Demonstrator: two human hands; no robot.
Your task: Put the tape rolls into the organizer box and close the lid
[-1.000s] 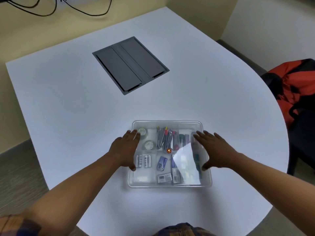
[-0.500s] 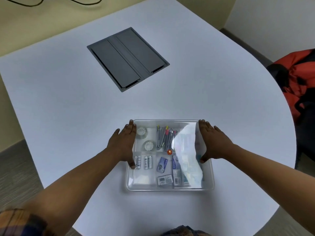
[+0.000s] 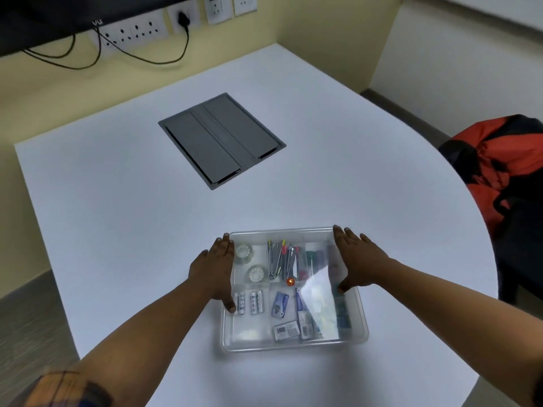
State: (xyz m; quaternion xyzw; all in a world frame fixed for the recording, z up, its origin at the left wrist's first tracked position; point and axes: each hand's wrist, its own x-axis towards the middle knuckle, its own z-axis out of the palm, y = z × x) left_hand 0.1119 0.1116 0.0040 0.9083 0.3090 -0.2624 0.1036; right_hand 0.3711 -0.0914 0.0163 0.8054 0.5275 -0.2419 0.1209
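Observation:
A clear plastic organizer box [image 3: 293,346] sits on the white table near its front edge, with its transparent lid [image 3: 320,292] lying on top. Two clear tape rolls [image 3: 244,252] [image 3: 256,274] lie one behind the other in the back left compartment. My left hand [image 3: 213,268] rests flat along the box's left edge, thumb on the lid. My right hand [image 3: 357,258] lies flat on the lid's right side, fingers spread toward the back corner. Neither hand holds anything.
Batteries, clips, pens and small packets fill the box's other compartments. A grey cable hatch [image 3: 221,141] is set into the table [image 3: 117,201] further back. A red and black backpack [image 3: 505,160] sits on a chair at the right. Wall sockets [image 3: 132,30] with cables are behind.
Both hands have slid outward, from over the lid's middle to its left and right edges. The box has stayed in place; my view has tilted up.

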